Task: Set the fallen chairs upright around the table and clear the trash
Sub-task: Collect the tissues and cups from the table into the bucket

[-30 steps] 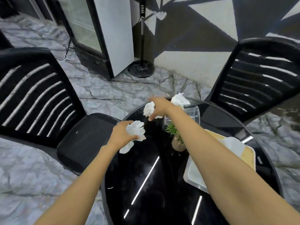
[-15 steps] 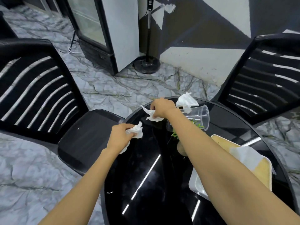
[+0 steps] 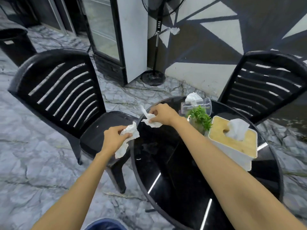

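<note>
I see the left hand (image 3: 114, 138) gripping a crumpled tissue (image 3: 128, 136) just off the left rim of the table (image 3: 182, 171), long axis hanging down toward me | right hand (image 3: 162, 114) pinching a second tissue (image 3: 152, 122) lying on the far-left tabletop, twisted tail pointing away-left | left chair (image 3: 63, 90) and right chair (image 3: 265, 83) stand upright.

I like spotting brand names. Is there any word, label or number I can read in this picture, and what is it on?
No text here can be read.
On the black bin, a pale label: too blurred to read.
On the standing fan, a control panel: marks too small to read.
</note>
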### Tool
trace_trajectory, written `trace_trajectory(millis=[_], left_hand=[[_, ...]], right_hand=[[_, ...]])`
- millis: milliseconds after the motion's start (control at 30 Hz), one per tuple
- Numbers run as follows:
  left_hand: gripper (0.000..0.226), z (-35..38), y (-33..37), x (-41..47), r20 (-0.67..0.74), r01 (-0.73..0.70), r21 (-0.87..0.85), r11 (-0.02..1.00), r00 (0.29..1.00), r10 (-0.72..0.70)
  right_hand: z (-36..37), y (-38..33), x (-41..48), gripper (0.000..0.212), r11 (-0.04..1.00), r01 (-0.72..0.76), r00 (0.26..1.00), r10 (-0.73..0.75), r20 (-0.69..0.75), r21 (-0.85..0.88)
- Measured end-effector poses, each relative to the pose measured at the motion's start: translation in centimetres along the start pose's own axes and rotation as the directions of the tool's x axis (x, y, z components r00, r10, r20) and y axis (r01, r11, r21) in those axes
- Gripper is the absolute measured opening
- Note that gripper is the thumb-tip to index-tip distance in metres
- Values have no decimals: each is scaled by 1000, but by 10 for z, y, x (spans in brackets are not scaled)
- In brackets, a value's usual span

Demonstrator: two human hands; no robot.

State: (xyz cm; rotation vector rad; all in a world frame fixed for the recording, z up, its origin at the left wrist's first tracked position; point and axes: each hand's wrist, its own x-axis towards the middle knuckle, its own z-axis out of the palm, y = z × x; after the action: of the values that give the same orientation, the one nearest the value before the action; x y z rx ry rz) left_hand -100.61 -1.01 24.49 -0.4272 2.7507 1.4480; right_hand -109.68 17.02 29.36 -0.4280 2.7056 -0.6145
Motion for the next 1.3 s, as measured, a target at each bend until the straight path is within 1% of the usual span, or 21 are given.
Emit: trace_trajectory(millis=[67, 167, 200, 267, 300, 367, 433, 467, 533, 600, 667, 733, 800, 867, 933, 1033, 1067, 1133, 1233, 1300], left_hand=[[28, -21, -18, -31, -1, 31, -22, 999, 1000, -31], [30, -53, -58, -86, 27, 64, 3, 998, 998, -64], [31, -62, -74, -105, 42, 69, 18, 997, 997, -69], [28, -77, -108, -142, 77, 83, 27, 996, 993, -85], [26, -83, -127, -159, 82, 100, 21, 995, 991, -101], [27, -92, -163, -190, 70, 150, 22, 988, 986, -152], [33, -97, -199, -219, 76, 208, 32, 978, 975, -209], [32, -97, -216, -231, 88, 232, 36, 972, 968, -235], [25, -92, -249, -252, 103, 279, 50, 959, 953, -283], [20, -80, -281, -268, 117, 314, 39, 949, 941, -316], [33, -63, -314, -281, 134, 357, 33, 933, 924, -358], [45, -42, -351, -288, 133, 418, -13, 909, 901, -412], [48, -19, -390, -289, 138, 460, -69, 885, 883, -449], [51, 4, -425, -287, 147, 499, -98, 861, 863, -483], [56, 26, -454, -285, 179, 538, -162, 827, 841, -511], [60, 53, -483, -281, 222, 555, -194, 809, 828, -515], [60, 58, -488, -279, 223, 550, -189, 814, 831, -510], [58, 65, -492, -276, 226, 534, -177, 827, 840, -494], [56, 62, -473, -273, 243, 500, -129, 856, 853, -462], [54, 52, -443, -269, 252, 465, -106, 879, 868, -428]], right_hand=[[24, -20, -35, 31, 998, -11, 1000, 12, -13, 62], [78, -52, -93, 32, 987, -35, 999, 34, 6, 158], [99, -62, -112, 28, 980, -46, 999, 42, 26, 192], [144, -78, -146, 12, 960, -80, 995, 61, 80, 268], [168, -86, -162, 9, 950, -101, 991, 71, 111, 296], [216, -100, -187, 15, 928, -154, 980, 100, 170, 340], [263, -111, -207, 12, 901, -203, 967, 125, 220, 382], [285, -114, -214, 15, 885, -232, 960, 140, 244, 404], [331, -116, -225, 36, 844, -293, 944, 182, 275, 449], [376, -111, -234, 44, 816, -346, 927, 221, 303, 464], [424, -100, -238, 42, 800, -387, 911, 256, 323, 458], [469, -85, -242, 40, 790, -421, 897, 287, 336, 446], [512, -69, -242, 38, 788, -449, 885, 327, 332, 422], [552, -52, -238, 39, 757, -482, 872, 367, 323, 442], [587, -37, -231, 41, 722, -505, 862, 396, 317, 472], [617, -20, -220, 53, 666, -530, 848, 401, 347, 525], [622, -16, -218, 57, 657, -531, 847, 399, 352, 535], [625, -9, -215, 57, 663, -527, 850, 404, 337, 531], [604, -8, -217, 54, 663, -514, 858, 396, 326, 545], [573, -14, -220, 52, 668, -494, 869, 379, 318, 557]])
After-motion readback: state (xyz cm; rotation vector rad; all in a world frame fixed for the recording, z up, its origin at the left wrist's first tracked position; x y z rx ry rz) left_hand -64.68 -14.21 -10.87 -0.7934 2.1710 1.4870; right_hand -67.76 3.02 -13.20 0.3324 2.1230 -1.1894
